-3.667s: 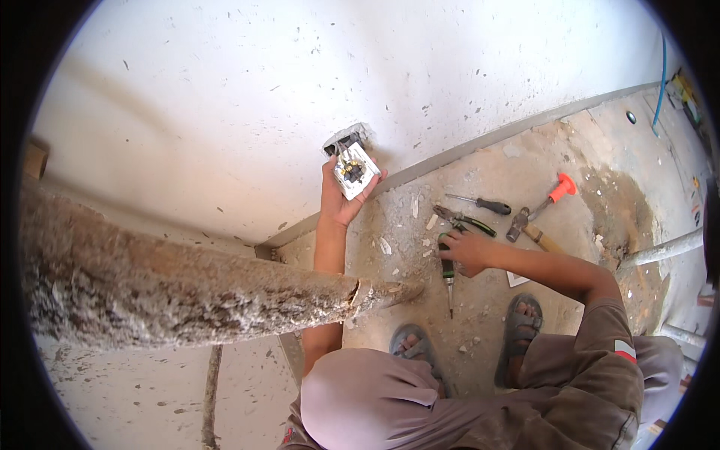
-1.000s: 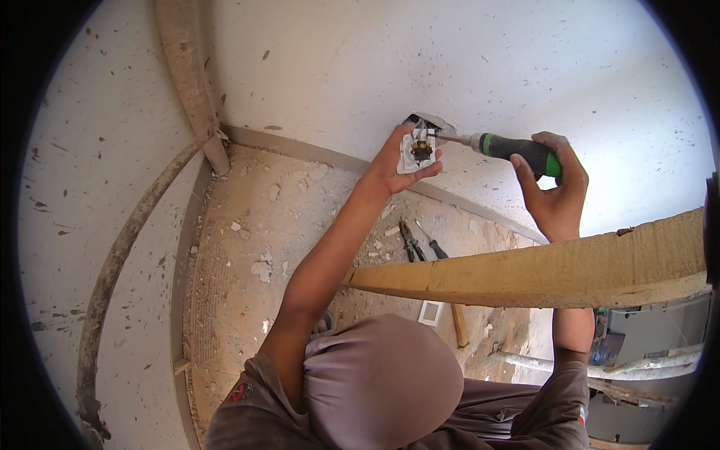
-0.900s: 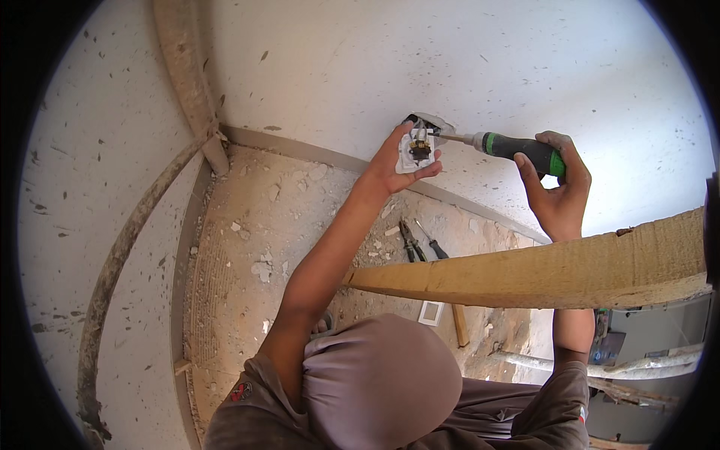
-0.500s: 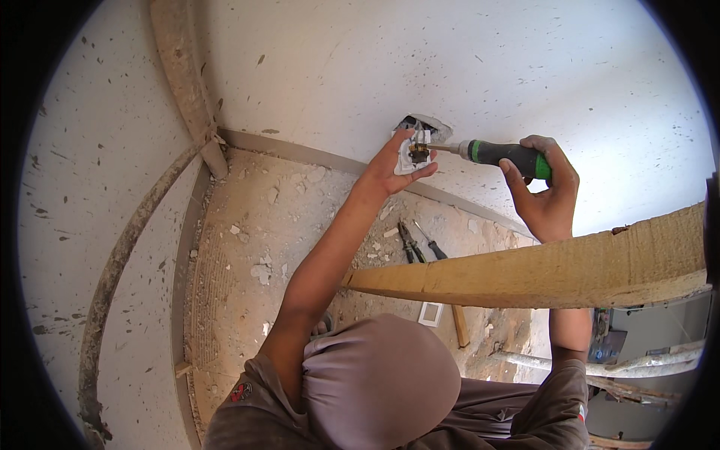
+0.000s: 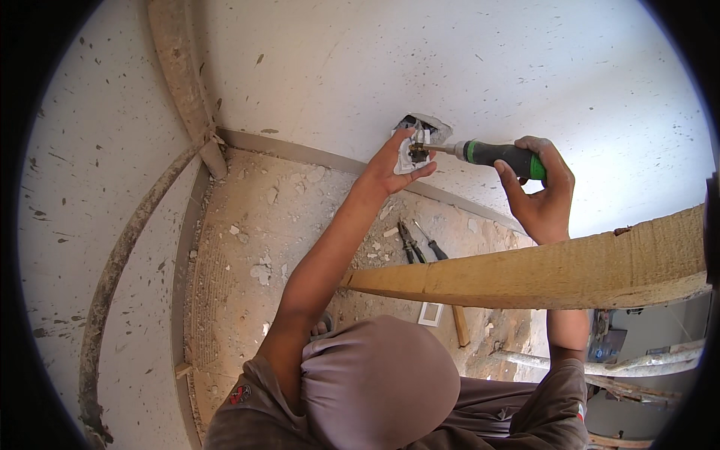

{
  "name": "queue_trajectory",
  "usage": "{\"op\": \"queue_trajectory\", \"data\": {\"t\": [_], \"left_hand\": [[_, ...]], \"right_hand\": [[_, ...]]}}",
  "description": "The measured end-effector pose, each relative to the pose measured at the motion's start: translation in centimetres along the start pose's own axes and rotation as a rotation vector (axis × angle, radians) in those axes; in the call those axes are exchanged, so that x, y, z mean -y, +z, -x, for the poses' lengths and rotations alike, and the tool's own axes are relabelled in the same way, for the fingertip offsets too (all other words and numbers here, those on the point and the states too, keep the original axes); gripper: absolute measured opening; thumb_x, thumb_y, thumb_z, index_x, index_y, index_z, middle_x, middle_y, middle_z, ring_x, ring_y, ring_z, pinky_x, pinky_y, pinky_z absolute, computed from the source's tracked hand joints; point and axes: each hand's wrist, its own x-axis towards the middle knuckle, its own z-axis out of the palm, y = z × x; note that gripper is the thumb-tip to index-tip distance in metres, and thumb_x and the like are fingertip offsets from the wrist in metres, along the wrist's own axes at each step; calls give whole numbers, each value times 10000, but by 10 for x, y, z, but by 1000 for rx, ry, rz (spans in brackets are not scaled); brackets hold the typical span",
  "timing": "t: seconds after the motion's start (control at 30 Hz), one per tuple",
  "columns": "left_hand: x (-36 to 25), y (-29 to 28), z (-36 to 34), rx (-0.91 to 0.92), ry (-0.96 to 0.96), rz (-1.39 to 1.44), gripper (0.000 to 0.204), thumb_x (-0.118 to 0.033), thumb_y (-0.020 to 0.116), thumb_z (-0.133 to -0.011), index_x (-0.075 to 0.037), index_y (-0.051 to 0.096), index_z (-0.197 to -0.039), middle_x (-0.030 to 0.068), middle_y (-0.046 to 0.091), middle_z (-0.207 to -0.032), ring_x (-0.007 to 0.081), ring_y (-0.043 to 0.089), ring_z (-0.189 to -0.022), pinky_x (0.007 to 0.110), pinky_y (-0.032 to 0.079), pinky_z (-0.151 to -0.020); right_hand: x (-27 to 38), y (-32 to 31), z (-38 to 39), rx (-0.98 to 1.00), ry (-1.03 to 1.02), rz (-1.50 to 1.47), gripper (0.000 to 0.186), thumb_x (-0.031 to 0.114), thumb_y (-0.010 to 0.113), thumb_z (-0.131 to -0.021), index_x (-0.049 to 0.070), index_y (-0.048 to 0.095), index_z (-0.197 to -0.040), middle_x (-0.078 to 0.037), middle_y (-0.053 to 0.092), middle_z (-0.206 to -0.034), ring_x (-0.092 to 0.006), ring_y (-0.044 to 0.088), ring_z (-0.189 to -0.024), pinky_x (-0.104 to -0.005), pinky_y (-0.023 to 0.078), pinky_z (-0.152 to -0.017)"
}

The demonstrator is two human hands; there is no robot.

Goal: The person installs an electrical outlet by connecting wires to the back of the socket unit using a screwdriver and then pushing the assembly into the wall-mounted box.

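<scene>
My left hand (image 5: 388, 166) is closed around a small white wall switch or socket (image 5: 418, 155), whose back with dark and brass-coloured parts faces right. It sits just in front of a rough hole (image 5: 429, 124) cut in the white wall. In my right hand (image 5: 547, 199) is a screwdriver (image 5: 501, 157) with a thick black and green handle, gripped at its butt end by fingers and thumb. The shaft points left, and its tip meets the side of the fitting. Exactly which screw it touches is too small to make out.
A wooden beam (image 5: 525, 270) crosses in front of my right forearm. Pliers (image 5: 410, 241), another screwdriver (image 5: 430, 240), a white frame (image 5: 430, 313) and a wood piece (image 5: 460, 325) lie on the rubble-strewn floor (image 5: 247, 202). Poles (image 5: 120, 255) stand at the left wall.
My right hand and the screwdriver handle have shifted slightly left, toward the fitting. My left hand and the fitting have stayed nearly still.
</scene>
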Motion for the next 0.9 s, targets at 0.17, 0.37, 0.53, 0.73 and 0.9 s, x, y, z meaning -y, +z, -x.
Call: {"op": "queue_trajectory", "data": {"t": [0.17,0.37,0.53,0.73,0.9], "left_hand": [[0,2,1,-35,-1,-9,387,-284,632,-942,-35,541,-1224,176,641,-1091,313,652,-988,500,616,-820],[-2,3,3,-59,-15,-19,363,-274,652,-928,-58,560,-1205,153,659,-1066,299,658,-976,497,612,-818],[-6,1,3,-79,-11,-58,344,-276,662,-924,-84,568,-1193,132,670,-1045,287,665,-963,492,610,-821],[-7,3,6,-133,-10,-90,320,-272,659,-928,-99,573,-1183,125,670,-1046,279,665,-959,482,608,-831],[-10,-4,5,-119,-3,-116,319,-270,658,-928,-93,572,-1180,125,668,-1048,272,664,-957,482,608,-830]], "right_hand": [[1,0,1,12,-18,-6,320,63,798,-788,26,624,-1054,-125,665,-932,-191,667,-767,-285,500,-601],[4,-6,-2,101,-125,13,320,21,781,-780,23,614,-1052,-125,637,-927,-247,667,-804,-325,515,-672],[12,-14,-6,179,-156,12,279,-10,730,-813,32,612,-1062,-129,616,-926,-270,664,-798,-350,518,-686],[10,-25,-5,434,59,101,316,26,686,-877,61,618,-1184,-133,600,-1038,-285,662,-836,-368,518,-670],[18,-13,2,232,50,-22,356,39,677,-895,65,616,-1244,-130,595,-1059,-273,655,-805,-364,508,-643]]}}
